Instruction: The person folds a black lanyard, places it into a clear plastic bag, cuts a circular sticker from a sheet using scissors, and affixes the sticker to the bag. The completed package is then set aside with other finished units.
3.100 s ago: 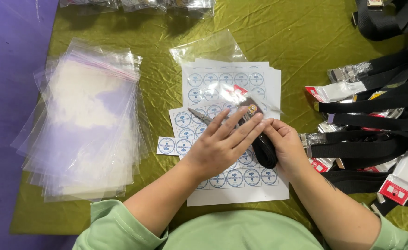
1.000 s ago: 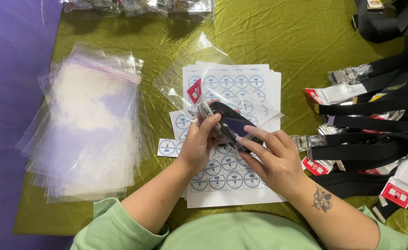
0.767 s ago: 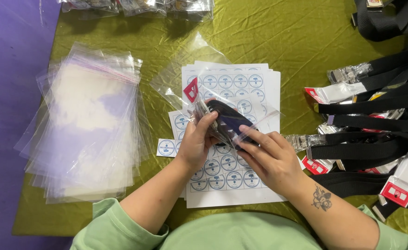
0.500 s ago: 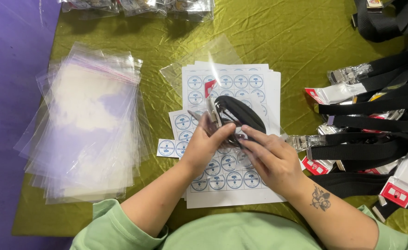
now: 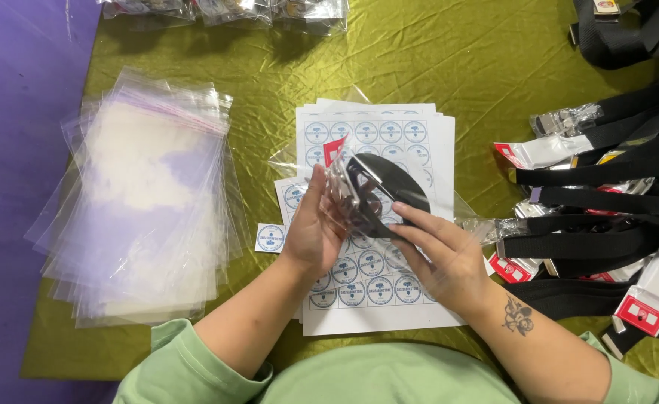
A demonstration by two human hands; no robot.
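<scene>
rolled belt held in a clear bag over the sticker sheets

the worktop (image 5: 494,60) under you is draped in olive-green cloth, with a purple strip along its left edge. at your far right a heap of black belts (image 5: 606,187) sprawls loose, metal buckles and red-and-white tags showing, within reach of your right arm. on your left a fanned stack of clear bags (image 5: 142,209) lies flat with the red seal strips at the top, so the mouths face away from you. straight ahead sits a pile of sticker sheets (image 5: 389,135), rows of round blue-and-white labels facing up, and it serves as the bed under your hands.

your left hand (image 5: 316,228) stands upright, fingers (image 5: 316,183) closed on the edge of a clear bag (image 5: 344,183), likely to keep it steady. your right hand (image 5: 445,254) cups the rolled black belt (image 5: 385,191) from below and the side, fingers clasped on it through the film. the belt is above the sheets, between both hands. one single sticker (image 5: 270,238) lies apart, just left of the pile.
</scene>
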